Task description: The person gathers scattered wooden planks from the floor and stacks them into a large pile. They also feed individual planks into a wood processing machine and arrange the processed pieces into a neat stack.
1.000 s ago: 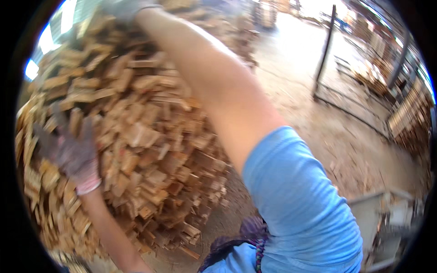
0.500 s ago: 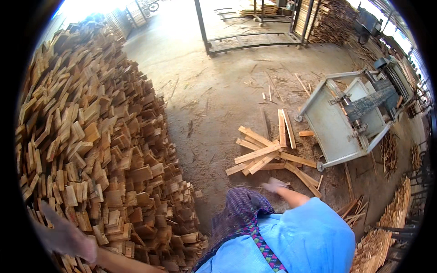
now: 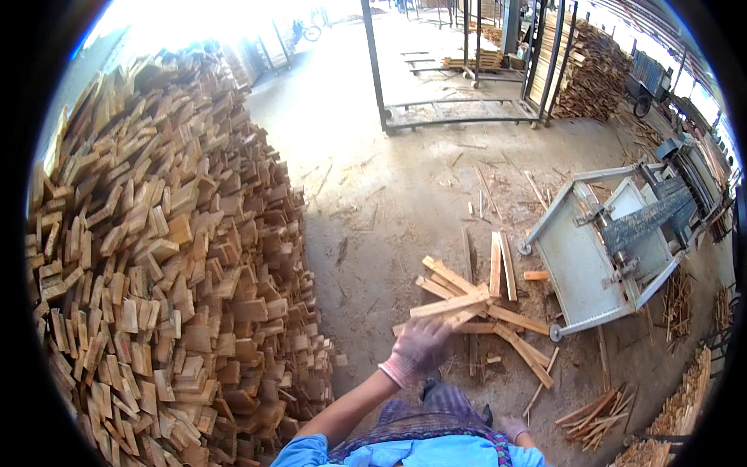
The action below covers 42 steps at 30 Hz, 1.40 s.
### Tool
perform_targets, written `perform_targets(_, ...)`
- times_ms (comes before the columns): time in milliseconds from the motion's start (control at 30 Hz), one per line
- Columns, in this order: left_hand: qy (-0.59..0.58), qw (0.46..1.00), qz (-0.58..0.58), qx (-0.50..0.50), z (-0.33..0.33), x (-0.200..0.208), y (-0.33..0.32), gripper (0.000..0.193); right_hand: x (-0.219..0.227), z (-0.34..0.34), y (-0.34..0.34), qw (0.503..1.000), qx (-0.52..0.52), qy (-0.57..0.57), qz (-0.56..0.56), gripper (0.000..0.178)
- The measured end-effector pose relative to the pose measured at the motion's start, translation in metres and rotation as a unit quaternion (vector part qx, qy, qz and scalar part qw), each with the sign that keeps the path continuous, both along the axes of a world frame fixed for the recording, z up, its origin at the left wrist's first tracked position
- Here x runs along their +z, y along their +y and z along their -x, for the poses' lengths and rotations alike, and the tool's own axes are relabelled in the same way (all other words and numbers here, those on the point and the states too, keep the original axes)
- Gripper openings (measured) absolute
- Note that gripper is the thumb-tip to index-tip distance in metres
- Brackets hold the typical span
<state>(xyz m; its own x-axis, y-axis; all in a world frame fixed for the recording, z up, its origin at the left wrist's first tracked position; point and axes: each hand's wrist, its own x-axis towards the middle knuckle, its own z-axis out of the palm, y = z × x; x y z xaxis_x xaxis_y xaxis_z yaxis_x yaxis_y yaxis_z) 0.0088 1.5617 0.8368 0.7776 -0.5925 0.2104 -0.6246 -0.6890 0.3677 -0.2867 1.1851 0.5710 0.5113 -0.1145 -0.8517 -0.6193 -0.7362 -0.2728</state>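
Note:
My left hand (image 3: 420, 348), in a pale glove with a pink cuff, is stretched out over the near edge of a loose heap of sawn wood strips (image 3: 461, 302). Its fingers look extended and a little blurred, and I see nothing held in them; whether they touch the strips I cannot tell. Low beside my right hip is my right hand (image 3: 513, 427), also gloved, small and smeared, its fingers not clear. The strips lie crossed over one another on the floor just ahead of my feet.
A tall stack of short wood pieces (image 3: 194, 272) fills the left side. At right stands a pale metal machine (image 3: 595, 265) on small wheels. Thin offcuts (image 3: 597, 416) lie near my right. Farther off is a dark metal rack frame (image 3: 459, 118).
My left hand has swung from the stack at the left across to the floor heap. My right hand has drawn back from the heap to my side. The view has tilted up.

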Motion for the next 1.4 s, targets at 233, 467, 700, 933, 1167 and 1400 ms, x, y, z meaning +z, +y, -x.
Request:
perform_targets(233, 0.147, 0.97, -0.174, 0.089, -0.027, -0.097, 0.033, 0.023, -0.043, -0.029, 0.015, 0.975, 0.217, -0.053, -0.007, 0.049)
perform_targets(467, 0.381, 0.881, -0.166, 0.225, -0.08, -0.146, 0.11, 0.059, 0.025, -0.105, -0.002, 0.851, -0.508, -0.12, -0.054, 0.045)
perform_targets(700, 0.48, 0.846, -0.135, 0.189, -0.156, -0.213, 0.168, 0.062, -0.028, -0.045, 0.074, 0.777, -0.624, -0.081, 0.004, 0.05)
perform_targets(933, 0.522, 0.838, -0.149, 0.059, -0.275, -0.241, 0.183, 0.063, 0.053, -0.094, 0.247, 0.726, -0.682, 0.066, -0.056, 0.051)
perform_targets(1167, 0.509, 0.823, -0.253, -0.022, -0.375, -0.243, 0.164, 0.056, 0.05, -0.089, 0.372, 0.679, -0.733, 0.016, -0.02, 0.058)
perform_targets(1400, 0.426, 0.843, -0.304, -0.124, -0.418, -0.17, 0.095, 0.063, 0.014, -0.155, 0.354, 0.594, -0.798, 0.021, -0.101, 0.044)
